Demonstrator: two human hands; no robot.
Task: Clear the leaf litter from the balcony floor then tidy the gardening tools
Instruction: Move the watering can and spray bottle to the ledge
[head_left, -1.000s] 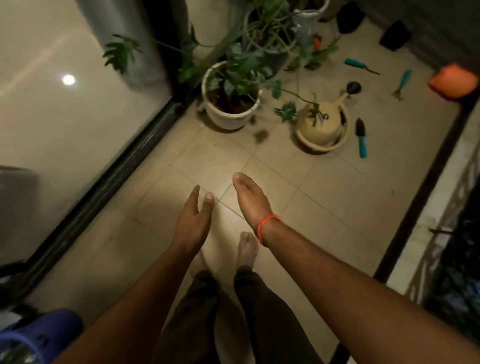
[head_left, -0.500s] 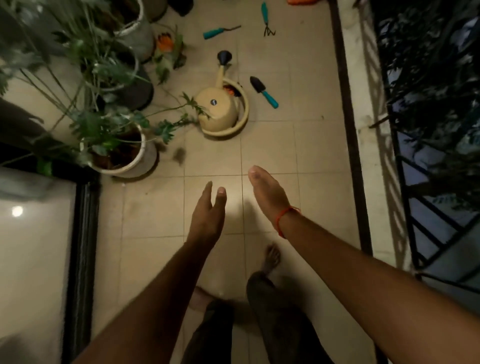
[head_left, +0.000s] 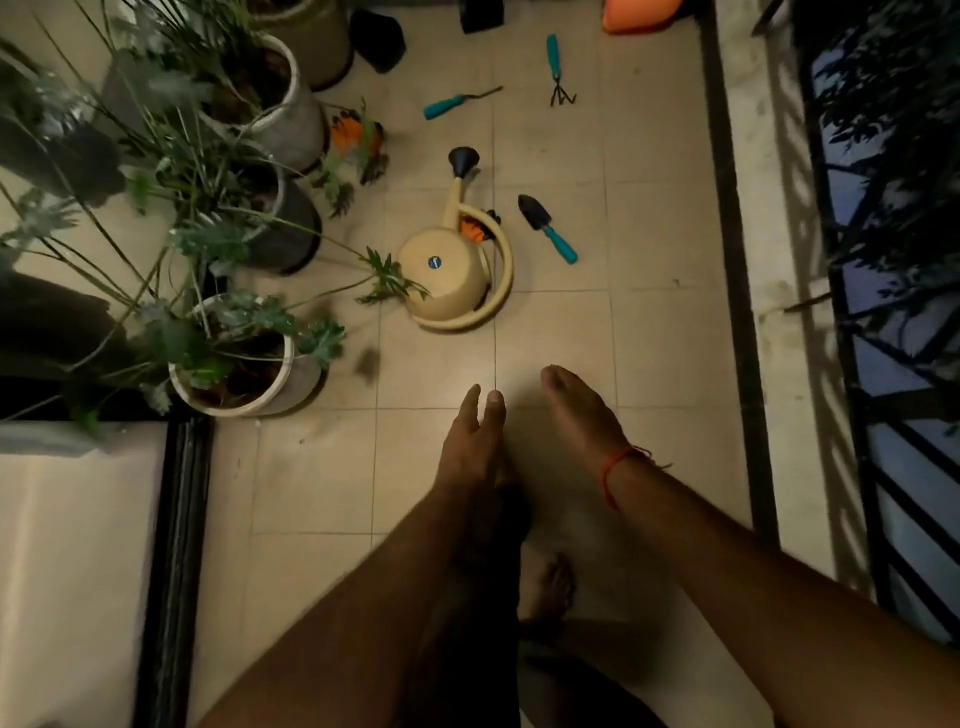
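- Both hands hang out in front, holding nothing: the left hand (head_left: 475, 441) has its fingers straight and close together, and the right hand (head_left: 582, 415), with a red thread at the wrist, is likewise flat and relaxed.
- Leaf litter: one dark leaf (head_left: 368, 362) lies on the balcony floor (head_left: 649, 338) just beside the nearest white plant pot (head_left: 244, 384); a few specks show on the tiles nearby. Blur hides anything finer.
- The gardening tools are scattered on the floor, untouched: a trowel (head_left: 546, 228) just right of the cream watering can (head_left: 457, 265), a teal-handled weeder (head_left: 460, 103) and a small hand rake (head_left: 558, 70) farther off.
- Something orange and black sits inside the can's handle loop, likely a glove, though I cannot tell for sure.
- Judging by this, neither part of the task is done: the leaf is to be gathered first, then the tools collected.
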